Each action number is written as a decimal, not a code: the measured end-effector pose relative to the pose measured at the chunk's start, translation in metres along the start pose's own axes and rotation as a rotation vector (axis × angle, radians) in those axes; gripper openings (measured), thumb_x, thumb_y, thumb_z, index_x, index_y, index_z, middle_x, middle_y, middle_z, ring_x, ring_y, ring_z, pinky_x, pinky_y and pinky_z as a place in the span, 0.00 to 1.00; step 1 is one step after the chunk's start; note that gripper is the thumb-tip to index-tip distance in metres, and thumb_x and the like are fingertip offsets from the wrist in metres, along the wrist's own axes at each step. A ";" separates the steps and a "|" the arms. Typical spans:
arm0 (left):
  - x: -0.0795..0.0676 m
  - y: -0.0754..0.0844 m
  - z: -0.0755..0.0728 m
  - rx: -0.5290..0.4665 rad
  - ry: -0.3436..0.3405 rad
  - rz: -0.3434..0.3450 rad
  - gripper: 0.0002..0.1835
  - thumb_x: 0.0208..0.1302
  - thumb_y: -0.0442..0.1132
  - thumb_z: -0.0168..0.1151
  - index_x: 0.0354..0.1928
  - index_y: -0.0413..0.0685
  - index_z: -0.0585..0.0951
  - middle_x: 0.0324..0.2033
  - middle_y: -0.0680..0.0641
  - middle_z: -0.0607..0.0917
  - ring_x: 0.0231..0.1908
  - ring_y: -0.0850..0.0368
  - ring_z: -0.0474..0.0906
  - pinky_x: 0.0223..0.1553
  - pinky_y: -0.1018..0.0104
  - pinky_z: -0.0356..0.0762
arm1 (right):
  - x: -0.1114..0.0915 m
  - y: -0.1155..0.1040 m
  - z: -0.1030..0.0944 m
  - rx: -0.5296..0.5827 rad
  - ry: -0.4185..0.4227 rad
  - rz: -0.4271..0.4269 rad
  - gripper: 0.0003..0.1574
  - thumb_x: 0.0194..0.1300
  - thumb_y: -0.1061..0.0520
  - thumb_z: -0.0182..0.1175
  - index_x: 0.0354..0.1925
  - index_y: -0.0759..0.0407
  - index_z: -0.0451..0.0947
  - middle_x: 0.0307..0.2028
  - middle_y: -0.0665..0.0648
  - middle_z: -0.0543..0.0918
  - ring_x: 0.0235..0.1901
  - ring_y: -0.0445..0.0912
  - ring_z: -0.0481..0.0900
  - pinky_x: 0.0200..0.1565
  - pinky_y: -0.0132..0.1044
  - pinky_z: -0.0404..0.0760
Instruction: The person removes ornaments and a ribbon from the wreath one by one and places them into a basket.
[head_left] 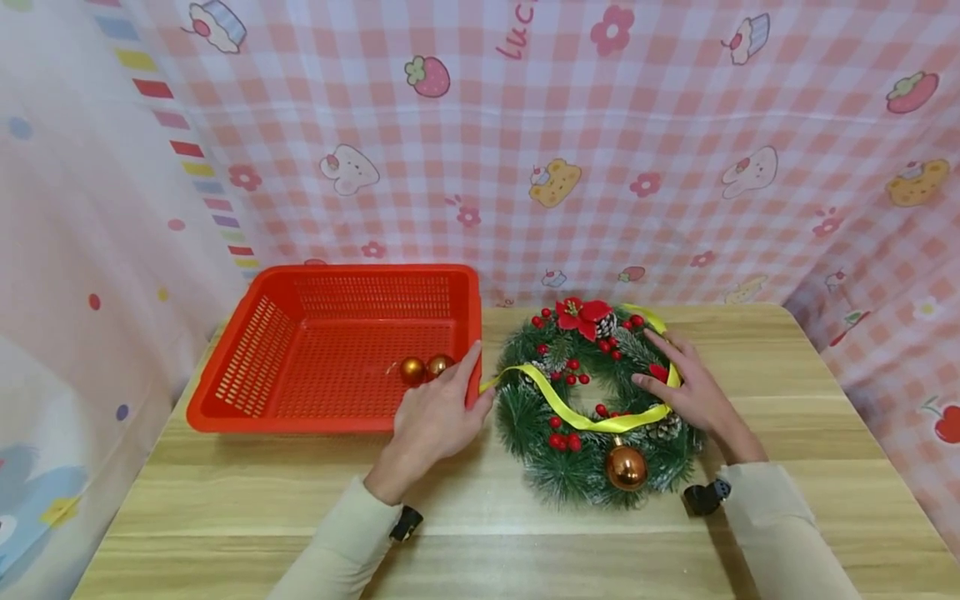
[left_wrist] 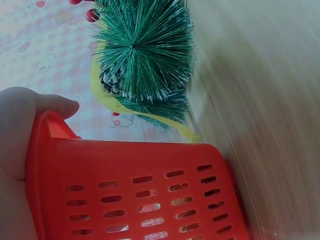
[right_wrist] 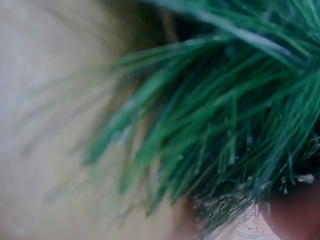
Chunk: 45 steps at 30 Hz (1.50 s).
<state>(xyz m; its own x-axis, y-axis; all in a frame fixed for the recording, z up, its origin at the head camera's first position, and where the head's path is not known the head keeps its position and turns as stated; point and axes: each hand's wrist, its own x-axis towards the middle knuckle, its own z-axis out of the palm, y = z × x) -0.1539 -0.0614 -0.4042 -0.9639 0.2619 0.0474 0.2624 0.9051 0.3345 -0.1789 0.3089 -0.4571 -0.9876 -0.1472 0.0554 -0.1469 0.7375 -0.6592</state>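
My left hand [head_left: 438, 417] holds the near right corner of a red plastic basket [head_left: 225, 421], thumb [left_wrist: 57, 105] outside the rim and the other fingers partly hidden behind the basket wall in the left wrist view. Inside the basket, two copper-coloured baubles [head_left: 412, 371] sit beside this hand. My right hand [head_left: 697, 396] rests on the right side of a green Christmas wreath [head_left: 558, 475], fingers spread and thumb toward its centre hole. A yellow ribbon [head_left: 577, 421] loops across the wreath, passing under the right hand, its left end reaching the basket. One bauble [head_left: 626, 467] lies on the wreath's front.
Wood-grain table [head_left: 525, 558] beneath everything. A pink checked curtain [head_left: 480, 167] hangs right behind the table, and a pale curtain [head_left: 90, 292] closes the left side. Red berries, pinecones and a red flower [head_left: 583, 317] decorate the wreath.
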 end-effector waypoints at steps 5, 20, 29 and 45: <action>0.000 0.001 0.000 0.016 0.002 0.004 0.35 0.65 0.63 0.43 0.72 0.69 0.48 0.60 0.50 0.74 0.08 0.61 0.61 0.08 0.68 0.57 | -0.004 0.001 0.003 0.008 -0.024 0.025 0.44 0.64 0.37 0.54 0.72 0.35 0.45 0.71 0.67 0.45 0.66 0.70 0.48 0.52 0.75 0.52; 0.000 0.001 -0.001 -0.004 -0.027 -0.032 0.36 0.65 0.62 0.44 0.72 0.72 0.45 0.62 0.50 0.72 0.09 0.60 0.59 0.08 0.69 0.54 | -0.016 -0.018 0.015 0.035 -0.008 0.157 0.47 0.64 0.32 0.49 0.73 0.36 0.40 0.71 0.68 0.37 0.66 0.73 0.43 0.53 0.75 0.50; 0.000 0.001 -0.002 -0.056 -0.030 -0.007 0.37 0.65 0.63 0.45 0.73 0.67 0.48 0.55 0.46 0.77 0.11 0.59 0.62 0.09 0.69 0.56 | -0.017 -0.018 0.016 0.021 0.009 0.170 0.46 0.64 0.31 0.48 0.73 0.36 0.39 0.71 0.68 0.38 0.66 0.73 0.44 0.53 0.75 0.51; -0.021 0.048 -0.006 -0.423 0.281 0.337 0.31 0.61 0.45 0.62 0.66 0.51 0.65 0.59 0.48 0.73 0.58 0.55 0.68 0.58 0.59 0.69 | -0.017 -0.018 0.017 -0.008 0.022 0.176 0.46 0.64 0.30 0.47 0.73 0.37 0.40 0.71 0.70 0.40 0.65 0.73 0.47 0.52 0.75 0.53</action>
<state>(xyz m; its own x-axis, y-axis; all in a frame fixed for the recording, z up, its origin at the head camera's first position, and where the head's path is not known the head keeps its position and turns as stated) -0.1215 -0.0252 -0.3834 -0.8208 0.3604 0.4432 0.5703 0.5612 0.5999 -0.1585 0.2870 -0.4592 -0.9990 -0.0012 -0.0441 0.0280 0.7559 -0.6541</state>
